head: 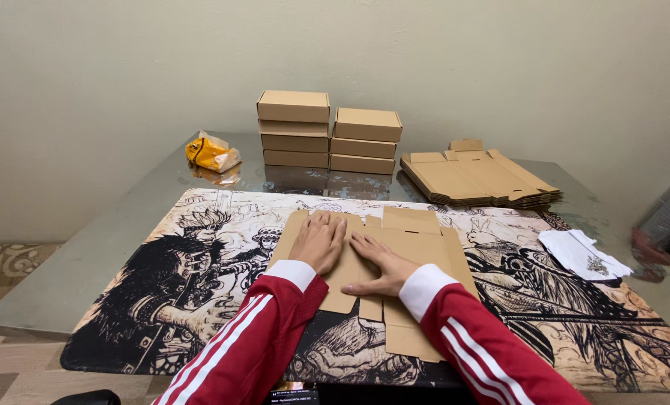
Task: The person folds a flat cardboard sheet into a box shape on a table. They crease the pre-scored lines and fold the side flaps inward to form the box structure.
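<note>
- The left hand [318, 241] lay flat, fingers spread, gripping nothing, on the flat cardboard box blank [372, 262] at the counter's near middle.
- The right hand [380, 262] pressed alongside, likewise open.
- Uneven pressure could probably crease the blank crooked.

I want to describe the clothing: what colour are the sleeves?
Red sleeves with white stripes and white cuffs, seen best in the head view.

6 closed cardboard boxes [326, 133], 1 stack of flat blanks [479, 178], 1 yellow bag [211, 154]
</note>
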